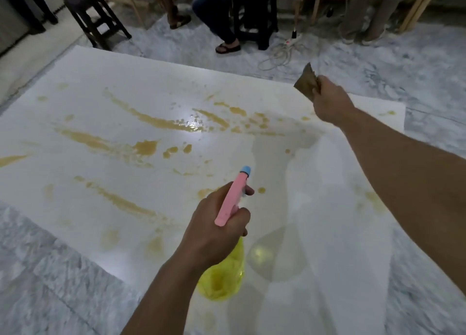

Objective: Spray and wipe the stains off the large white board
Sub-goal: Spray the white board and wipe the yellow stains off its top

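Observation:
A large white board (106, 82) lies flat on the marble floor, covered with several yellow-brown stains (148, 119) and wet droplets near its middle. My left hand (216, 231) grips a spray bottle (222, 279) with a yellow body and a pink trigger head with a blue nozzle, pointed at the stains from above the board's near side. My right hand (327, 102) is raised over the board's far right edge, closed around a crumpled brown cloth (306, 82).
Marble floor (37, 271) surrounds the board. Beyond its far edge stand a dark stool (93, 14), a seated person's legs in sandals (227, 44), another person's legs (363, 19), a white power strip with cable (290, 41) and wooden frames (418, 4).

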